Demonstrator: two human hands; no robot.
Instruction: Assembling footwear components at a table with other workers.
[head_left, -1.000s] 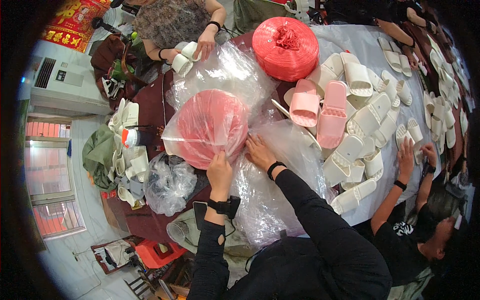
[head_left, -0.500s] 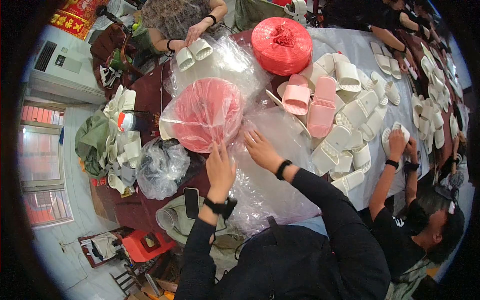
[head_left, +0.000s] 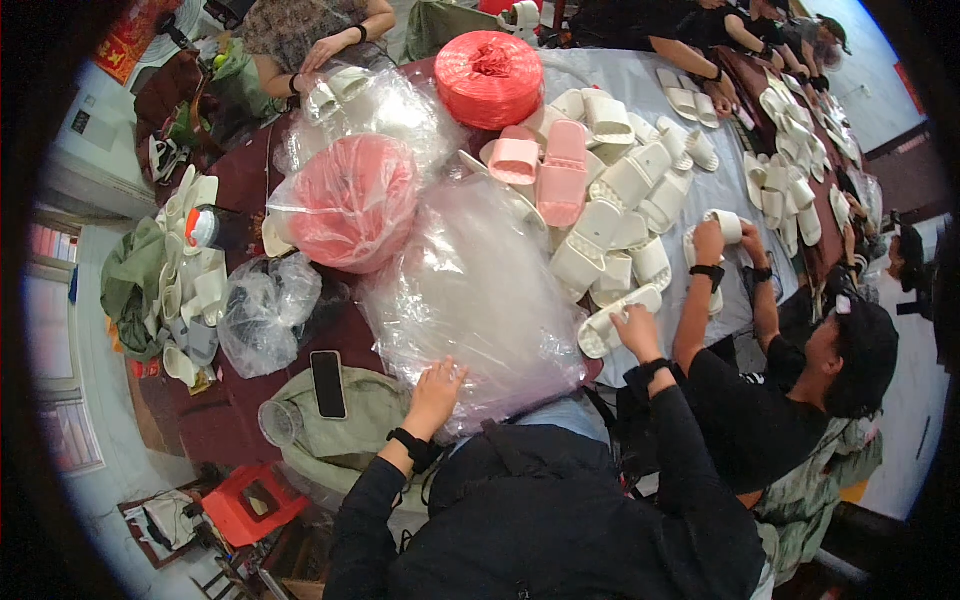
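My left hand (head_left: 437, 398) rests on the near edge of a stack of clear plastic bags (head_left: 490, 290), its fingers stretched out and slightly apart. Over to the right, my right hand (head_left: 638, 332) has its fingers curled at the end of a cream slipper (head_left: 603, 327), the nearest one of a pile. Cream slippers (head_left: 630, 180) and a pair of pink slippers (head_left: 563, 175) lie heaped beyond it. Left of the stack's far part sits a reddish-pink round bundle (head_left: 355, 205) inside a clear bag.
A red twine roll (head_left: 489, 80) stands at the back. On the left are a crumpled clear bag (head_left: 268, 315), more cream slippers (head_left: 205, 285) and a phone (head_left: 328, 385). A co-worker at right handles a slipper (head_left: 722, 226); another person's hands (head_left: 335, 48) are at the far left.
My left hand has left the bagged pink bundle and come back to the near edge of the plastic stack. My right hand has gone from the plastic to the cream slipper. The view has shifted right.
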